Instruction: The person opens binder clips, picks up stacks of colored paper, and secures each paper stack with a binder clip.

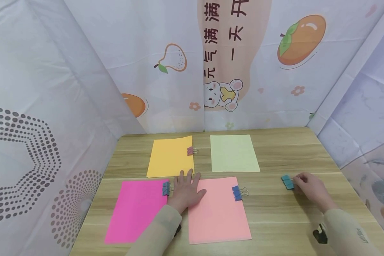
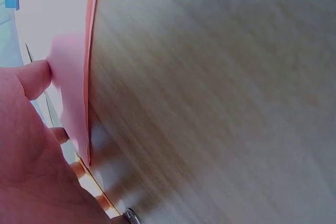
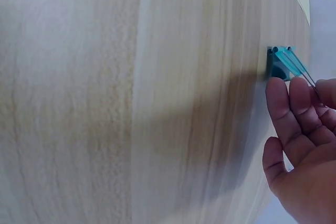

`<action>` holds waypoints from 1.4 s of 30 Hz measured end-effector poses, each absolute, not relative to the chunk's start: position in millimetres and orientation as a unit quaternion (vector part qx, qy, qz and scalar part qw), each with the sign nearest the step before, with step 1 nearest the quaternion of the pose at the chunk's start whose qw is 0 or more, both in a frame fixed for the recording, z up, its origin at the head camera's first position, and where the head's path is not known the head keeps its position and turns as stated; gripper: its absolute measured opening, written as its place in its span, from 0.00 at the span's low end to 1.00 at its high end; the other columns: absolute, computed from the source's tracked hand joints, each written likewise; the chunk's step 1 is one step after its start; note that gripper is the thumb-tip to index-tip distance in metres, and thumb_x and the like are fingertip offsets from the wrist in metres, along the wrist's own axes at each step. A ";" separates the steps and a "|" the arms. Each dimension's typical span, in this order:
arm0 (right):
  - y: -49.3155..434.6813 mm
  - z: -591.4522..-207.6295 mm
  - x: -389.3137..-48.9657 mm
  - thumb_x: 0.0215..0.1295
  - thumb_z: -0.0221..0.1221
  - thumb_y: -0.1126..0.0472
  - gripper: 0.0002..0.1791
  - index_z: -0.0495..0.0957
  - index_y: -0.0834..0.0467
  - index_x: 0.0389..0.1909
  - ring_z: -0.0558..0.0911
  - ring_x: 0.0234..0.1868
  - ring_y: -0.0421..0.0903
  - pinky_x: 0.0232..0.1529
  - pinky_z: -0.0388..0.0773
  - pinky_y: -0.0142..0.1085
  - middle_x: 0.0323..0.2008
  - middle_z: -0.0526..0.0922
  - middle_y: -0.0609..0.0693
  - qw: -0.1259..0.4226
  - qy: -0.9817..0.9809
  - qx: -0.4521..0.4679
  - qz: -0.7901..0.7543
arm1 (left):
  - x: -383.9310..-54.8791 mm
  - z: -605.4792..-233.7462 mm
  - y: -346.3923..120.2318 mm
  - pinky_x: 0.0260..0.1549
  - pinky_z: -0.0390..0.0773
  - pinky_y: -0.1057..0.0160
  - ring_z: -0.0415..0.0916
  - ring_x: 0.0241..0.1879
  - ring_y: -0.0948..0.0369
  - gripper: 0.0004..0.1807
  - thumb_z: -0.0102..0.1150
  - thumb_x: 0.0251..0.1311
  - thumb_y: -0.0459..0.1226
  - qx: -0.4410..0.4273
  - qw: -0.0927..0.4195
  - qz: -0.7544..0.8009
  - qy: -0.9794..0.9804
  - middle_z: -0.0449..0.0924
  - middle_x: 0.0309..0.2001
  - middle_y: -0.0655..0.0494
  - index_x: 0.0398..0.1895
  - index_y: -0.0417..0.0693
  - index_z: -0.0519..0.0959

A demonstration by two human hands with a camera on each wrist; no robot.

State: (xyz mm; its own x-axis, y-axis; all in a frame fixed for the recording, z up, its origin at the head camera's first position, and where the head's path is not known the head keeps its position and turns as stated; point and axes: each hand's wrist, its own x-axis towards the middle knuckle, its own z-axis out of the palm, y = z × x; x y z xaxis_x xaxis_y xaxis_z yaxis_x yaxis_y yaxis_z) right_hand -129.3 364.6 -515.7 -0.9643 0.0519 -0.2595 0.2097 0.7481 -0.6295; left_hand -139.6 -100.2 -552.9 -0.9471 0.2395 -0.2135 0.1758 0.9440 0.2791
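Observation:
In the head view my left hand (image 1: 187, 193) lies with fingers spread across the upper left corner of a stack of salmon-pink paper (image 1: 219, 217). Its thumb touches the pink sheet (image 2: 68, 77) in the left wrist view. A blue binder clip (image 1: 237, 193) grips that stack's right edge. Off to the right, my right hand (image 1: 312, 190) pinches the wire handles of a teal binder clip (image 1: 288, 181) between thumb and fingers. The right wrist view shows the teal clip (image 3: 281, 64) beyond the fingertips, close over the wooden table.
Magenta paper (image 1: 137, 213) with a dark teal clip (image 1: 165, 188) lies left of my left hand. Behind are yellow paper (image 1: 171, 156) with a mauve clip (image 1: 190, 151) and pale green paper (image 1: 234, 153) showing no clip. A printed curtain (image 1: 176, 96) hangs along the wooden table's (image 1: 281, 153) back edge.

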 end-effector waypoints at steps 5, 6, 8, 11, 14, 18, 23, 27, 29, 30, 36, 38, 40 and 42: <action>361.9 -515.6 -126.8 0.80 0.49 0.47 0.24 0.76 0.67 0.48 0.81 0.38 0.43 0.35 0.76 0.34 0.38 0.85 0.53 0.114 0.920 0.077 -0.366 | -139.3 -552.3 -100.2 0.72 0.40 0.30 0.38 0.79 0.35 0.41 0.48 0.69 0.63 0.106 0.125 0.133 0.977 0.48 0.81 0.45 0.81 0.60 0.57; 361.3 -515.7 -126.3 0.80 0.50 0.47 0.23 0.76 0.67 0.48 0.80 0.37 0.44 0.34 0.75 0.34 0.37 0.85 0.53 0.113 0.919 0.078 -0.369 | -139.2 -552.3 -100.1 0.72 0.40 0.30 0.37 0.79 0.35 0.41 0.48 0.69 0.63 0.106 0.126 0.133 0.977 0.48 0.81 0.45 0.81 0.60 0.57; 360.4 -515.8 -125.4 0.80 0.50 0.48 0.22 0.75 0.66 0.47 0.80 0.37 0.44 0.33 0.75 0.33 0.37 0.85 0.52 0.112 0.916 0.078 -0.377 | -139.1 -552.3 -100.1 0.72 0.40 0.30 0.37 0.79 0.35 0.41 0.48 0.69 0.63 0.105 0.128 0.131 0.977 0.48 0.81 0.45 0.81 0.60 0.57; 359.6 -516.2 -124.6 0.79 0.51 0.50 0.21 0.75 0.67 0.48 0.80 0.36 0.43 0.33 0.76 0.32 0.37 0.86 0.53 0.111 0.911 0.075 -0.389 | -138.9 -552.3 -100.5 0.72 0.40 0.30 0.37 0.79 0.35 0.41 0.48 0.69 0.63 0.105 0.131 0.129 0.977 0.48 0.81 0.45 0.81 0.60 0.56; 359.6 -517.7 -124.3 0.79 0.53 0.52 0.20 0.75 0.68 0.49 0.81 0.36 0.42 0.34 0.78 0.32 0.38 0.87 0.54 0.107 0.910 0.069 -0.395 | -138.2 -551.7 -100.6 0.72 0.40 0.30 0.37 0.79 0.35 0.41 0.49 0.69 0.63 0.105 0.128 0.135 0.977 0.48 0.81 0.45 0.81 0.60 0.57; 360.1 -520.0 -123.6 0.78 0.54 0.53 0.20 0.75 0.68 0.50 0.81 0.38 0.41 0.35 0.78 0.31 0.40 0.87 0.55 0.103 0.911 0.064 -0.395 | -137.8 -551.2 -100.6 0.72 0.40 0.30 0.37 0.79 0.35 0.41 0.48 0.69 0.63 0.104 0.130 0.135 0.977 0.48 0.81 0.45 0.81 0.60 0.56; 362.1 -522.0 -123.7 0.78 0.55 0.52 0.20 0.75 0.68 0.51 0.80 0.40 0.41 0.35 0.76 0.29 0.42 0.87 0.56 0.100 0.913 0.064 -0.390 | -137.7 -551.8 -100.7 0.72 0.41 0.30 0.38 0.79 0.35 0.41 0.48 0.69 0.63 0.104 0.129 0.129 0.978 0.48 0.81 0.46 0.81 0.60 0.57; 362.6 -523.0 -123.5 0.77 0.56 0.52 0.20 0.76 0.68 0.50 0.80 0.40 0.40 0.36 0.74 0.28 0.42 0.87 0.56 0.094 0.914 0.061 -0.391 | -137.6 -551.1 -100.4 0.72 0.41 0.30 0.38 0.79 0.35 0.41 0.49 0.69 0.63 0.104 0.129 0.129 0.978 0.48 0.81 0.45 0.81 0.60 0.57; 362.8 -524.0 -123.3 0.77 0.56 0.52 0.20 0.76 0.67 0.49 0.80 0.40 0.39 0.36 0.74 0.27 0.42 0.87 0.56 0.091 0.915 0.058 -0.390 | -137.6 -550.8 -100.3 0.72 0.40 0.30 0.38 0.79 0.35 0.41 0.49 0.69 0.63 0.103 0.128 0.130 0.978 0.48 0.81 0.45 0.81 0.60 0.57; 362.7 -524.4 -122.9 0.77 0.56 0.51 0.20 0.76 0.67 0.49 0.79 0.39 0.38 0.36 0.74 0.28 0.42 0.87 0.55 0.089 0.915 0.056 -0.388 | -137.6 -550.8 -100.2 0.72 0.40 0.30 0.38 0.79 0.35 0.41 0.49 0.69 0.63 0.103 0.128 0.129 0.978 0.48 0.81 0.45 0.81 0.60 0.57; 361.8 -525.5 -121.8 0.76 0.57 0.50 0.19 0.77 0.65 0.47 0.76 0.38 0.37 0.35 0.73 0.29 0.42 0.86 0.55 0.083 0.917 0.050 -0.387 | -137.7 -551.3 -100.3 0.72 0.41 0.30 0.38 0.79 0.35 0.41 0.48 0.69 0.63 0.105 0.125 0.127 0.979 0.48 0.81 0.45 0.80 0.60 0.57; 361.4 -525.2 -121.6 0.76 0.57 0.50 0.19 0.77 0.64 0.46 0.76 0.38 0.38 0.35 0.74 0.30 0.43 0.85 0.55 0.082 0.916 0.050 -0.389 | -137.9 -552.1 -100.5 0.72 0.41 0.30 0.38 0.79 0.35 0.40 0.48 0.69 0.63 0.105 0.122 0.126 0.979 0.48 0.81 0.45 0.80 0.60 0.58; 361.9 -525.0 -121.4 0.76 0.57 0.49 0.19 0.77 0.64 0.47 0.76 0.38 0.39 0.35 0.74 0.30 0.44 0.84 0.56 0.083 0.917 0.050 -0.388 | -138.7 -553.1 -100.5 0.72 0.41 0.30 0.38 0.79 0.35 0.40 0.48 0.69 0.63 0.106 0.120 0.127 0.979 0.49 0.80 0.45 0.80 0.60 0.58; 363.0 -525.4 -121.2 0.76 0.57 0.49 0.20 0.78 0.65 0.48 0.76 0.39 0.38 0.36 0.74 0.29 0.45 0.84 0.56 0.086 0.916 0.049 -0.389 | -139.5 -553.6 -100.6 0.72 0.41 0.30 0.38 0.79 0.35 0.40 0.47 0.70 0.64 0.106 0.122 0.123 0.979 0.48 0.81 0.45 0.81 0.60 0.57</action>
State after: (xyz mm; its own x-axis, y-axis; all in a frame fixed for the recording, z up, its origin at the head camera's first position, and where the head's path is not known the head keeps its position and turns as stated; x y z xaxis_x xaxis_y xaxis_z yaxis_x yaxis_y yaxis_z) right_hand -121.2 363.0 -525.4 -0.9804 0.0230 -0.1955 0.1567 0.6920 -0.7046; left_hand -139.5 -100.6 -553.6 -0.9476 0.2380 -0.2132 0.1777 0.9471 0.2674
